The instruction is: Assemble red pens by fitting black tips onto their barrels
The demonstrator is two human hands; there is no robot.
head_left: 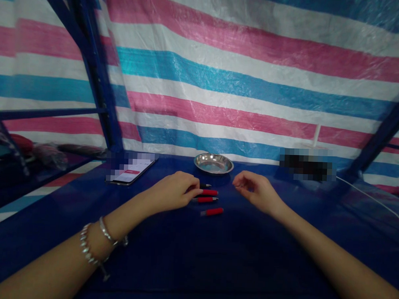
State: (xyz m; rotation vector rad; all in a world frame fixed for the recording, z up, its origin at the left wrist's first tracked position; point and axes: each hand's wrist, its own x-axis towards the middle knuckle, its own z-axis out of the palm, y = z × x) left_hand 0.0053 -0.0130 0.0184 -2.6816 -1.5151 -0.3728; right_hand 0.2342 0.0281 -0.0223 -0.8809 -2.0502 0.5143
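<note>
On the blue table lie parts of red pens in a short column. My left hand (180, 190) has thumb and fingers closed at the left end of a red pen barrel (210, 192). Just beyond it a black pen piece with a pointed tip (205, 185) pokes out beside the fingers. Nearer to me are a red pen piece with a silver tip (208, 199) and a red barrel with a clear end (213, 212). To the right, my right hand (258, 191) is curled, fingertips pinched; any small thing in them is unclear. A shiny metal dish (214, 164) stands behind both hands.
A phone (133, 168) with a lit screen lies at the back left of the blue table (195, 258). A blurred-out dark object (305, 165) sits back right, with a white cable (371, 194) near it. Blue metal posts and a striped sheet (237, 81) border the table.
</note>
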